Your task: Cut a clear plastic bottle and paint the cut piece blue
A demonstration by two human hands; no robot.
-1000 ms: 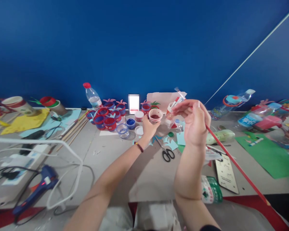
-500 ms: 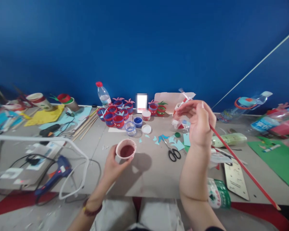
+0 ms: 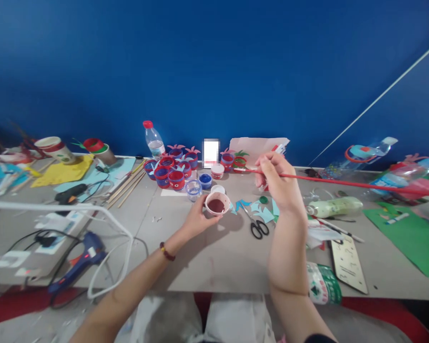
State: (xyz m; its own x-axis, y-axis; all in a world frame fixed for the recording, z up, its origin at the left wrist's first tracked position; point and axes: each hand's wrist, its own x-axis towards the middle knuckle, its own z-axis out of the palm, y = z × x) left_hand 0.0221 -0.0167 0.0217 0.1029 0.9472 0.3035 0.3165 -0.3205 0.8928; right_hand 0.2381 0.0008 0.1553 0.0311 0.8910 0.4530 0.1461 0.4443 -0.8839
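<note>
My left hand (image 3: 196,220) is wrapped round a small paper cup (image 3: 226,209) with dark red liquid inside, held above the table and tilted a little toward me. In my right hand (image 3: 279,183) is a long, thin red paintbrush (image 3: 343,182), pinched near its whitish tip. The brush lies nearly level, its tip pointing left above and behind the cup and its handle running far to the right. Black-handled scissors (image 3: 259,228) and light-blue paper scraps (image 3: 264,214) lie between my hands. A jar of blue paint (image 3: 205,180) stands just behind the cup.
Several red-and-blue decorated rings (image 3: 176,179) and a bottle (image 3: 153,138) stand at the back. At left are a blue glue gun (image 3: 89,252), white cables, a power strip (image 3: 53,243) and wooden sticks (image 3: 127,188). Green sheets (image 3: 411,238) and bottles lie at right.
My left hand has carried the cup to the right and farther from me. My right hand has turned, swinging the brush from a steep slant to nearly level.
</note>
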